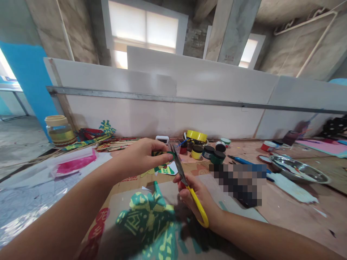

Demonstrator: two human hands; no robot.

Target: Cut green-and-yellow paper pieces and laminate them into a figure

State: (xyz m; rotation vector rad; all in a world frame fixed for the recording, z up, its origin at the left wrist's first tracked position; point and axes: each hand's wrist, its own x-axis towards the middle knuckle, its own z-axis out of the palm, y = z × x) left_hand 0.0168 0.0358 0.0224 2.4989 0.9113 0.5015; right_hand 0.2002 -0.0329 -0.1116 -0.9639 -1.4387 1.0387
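My left hand [143, 157] pinches a small green piece of patterned paper [159, 153] between thumb and fingers. In my right hand [202, 196] is a pair of scissors [198, 207] with yellow handles, its blades pointing up and away beside the left fingertips. Whether the blades touch the paper I cannot tell. Just below the left hand, a green and yellow scrap with a white edge [171, 168] shows. A larger green and yellow painted cutout [146, 213] lies on the cardboard [116, 193] in front of me, partly in shadow.
Several paint jars [217, 157] and a yellow tape roll [196, 135] stand at the back. A metal bowl [300, 169] and folded tissue [294, 187] are to the right. At left are a lidded glass jar [60, 131], thin sticks [119, 145] and a pink-filled plastic bag [77, 162].
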